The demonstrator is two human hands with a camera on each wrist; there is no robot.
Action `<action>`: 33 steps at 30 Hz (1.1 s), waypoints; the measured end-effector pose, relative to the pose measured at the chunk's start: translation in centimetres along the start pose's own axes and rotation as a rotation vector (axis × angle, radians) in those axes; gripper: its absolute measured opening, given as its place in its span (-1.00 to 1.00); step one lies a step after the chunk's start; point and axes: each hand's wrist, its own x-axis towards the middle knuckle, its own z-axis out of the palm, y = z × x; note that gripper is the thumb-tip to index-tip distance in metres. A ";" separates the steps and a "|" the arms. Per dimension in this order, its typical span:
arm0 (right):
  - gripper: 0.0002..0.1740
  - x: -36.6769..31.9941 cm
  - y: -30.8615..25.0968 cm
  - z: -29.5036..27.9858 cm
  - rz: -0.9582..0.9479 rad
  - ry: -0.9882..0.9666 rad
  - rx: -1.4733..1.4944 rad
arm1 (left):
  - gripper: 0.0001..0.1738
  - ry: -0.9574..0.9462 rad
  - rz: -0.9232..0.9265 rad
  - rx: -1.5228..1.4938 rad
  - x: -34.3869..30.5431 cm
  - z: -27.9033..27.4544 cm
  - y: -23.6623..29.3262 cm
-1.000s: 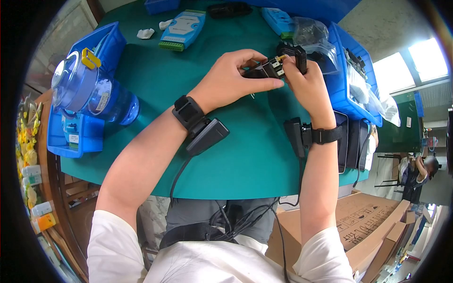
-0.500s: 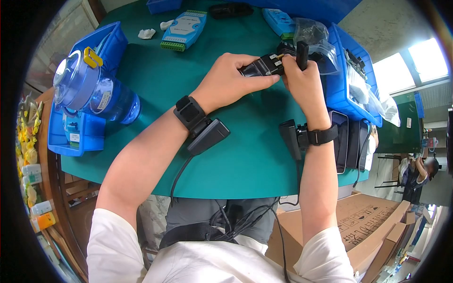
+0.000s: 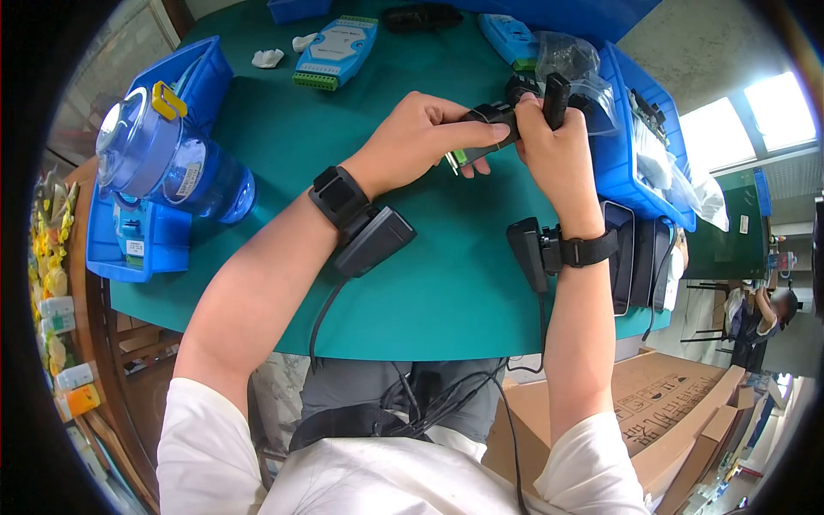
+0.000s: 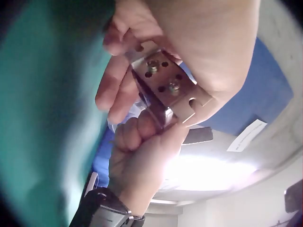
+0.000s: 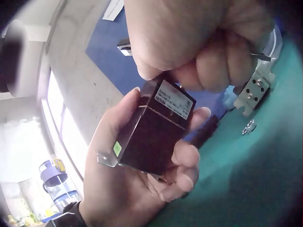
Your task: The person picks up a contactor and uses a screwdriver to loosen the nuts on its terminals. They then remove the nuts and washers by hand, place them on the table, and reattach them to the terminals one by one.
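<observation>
My left hand (image 3: 412,142) grips a black box-shaped electrical module (image 5: 151,139), thumb on one side and fingers round the other. A printed label covers part of its face, and a small green sticker marks a corner. Two screws sit in the slotted metal bracket (image 4: 165,80) on its base. Curled at the module's opposite end, my right hand (image 3: 554,154) holds a black stick-like handle (image 3: 556,93) that stands up past the fingers. The handle's lower part is hidden in the hand. Another metal bracket (image 5: 255,92) lies on the green table beyond.
At the right stands a blue bin (image 3: 618,146) with bagged parts. A blue water bottle (image 3: 193,176) and blue trays stand at the left. Light-blue modules (image 3: 337,51) with green connectors lie at the back, near white scraps (image 3: 267,59). Cables run from both wrist cameras.
The module has turned in my left hand: its metal terminals no longer show, while the green sticker and bracket edge do. The black handle in my right hand now leans more to the right.
</observation>
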 end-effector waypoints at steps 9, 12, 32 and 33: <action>-0.50 -0.3 -0.4 0.0 -0.008 -0.005 0.006 | -0.52 -0.080 -0.045 0.021 -0.1 -0.4 0.6; -0.53 -0.4 -0.2 -0.1 -0.038 -0.028 0.010 | -0.51 -0.104 -0.043 0.045 -0.1 -0.5 0.3; -0.53 0.2 0.5 0.2 0.021 0.044 -0.195 | -0.36 0.230 0.353 0.488 0.6 -0.1 -1.6; -0.52 0.2 0.4 0.3 0.044 0.050 -0.206 | -0.35 0.226 0.340 0.484 0.5 -0.1 -1.5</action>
